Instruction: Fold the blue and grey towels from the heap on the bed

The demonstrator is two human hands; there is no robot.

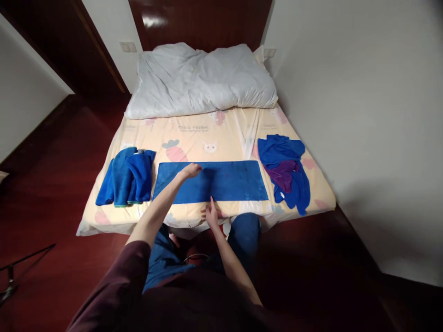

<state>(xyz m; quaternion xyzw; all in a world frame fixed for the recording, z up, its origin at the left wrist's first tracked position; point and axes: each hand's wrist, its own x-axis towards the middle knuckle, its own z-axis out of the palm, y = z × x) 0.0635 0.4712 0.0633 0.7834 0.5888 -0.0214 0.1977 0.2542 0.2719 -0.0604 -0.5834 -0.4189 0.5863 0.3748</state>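
Note:
A blue towel [235, 182] lies spread flat as a long strip across the near part of the bed. Above its middle, toward the far edge, is my left hand [193, 170], fingers curled closed; no cloth hangs from it. My right hand [211, 214] is at the towel's near edge, index finger stretched out to that edge and the other fingers apart. To the left rest several rolled or folded blue towels [121, 177], some with green edging. On the right sits a crumpled heap of blue cloths [282, 150] with a purple cloth [284, 175] among them.
The bed [194, 133] has a pale patterned sheet with carrots and rabbits. A bulky white quilt [204, 83] lies at its head, before a dark wooden headboard [200, 23]. A white wall [363, 115] stands to the right. A thin dark stand [27, 258] is on the floor at left.

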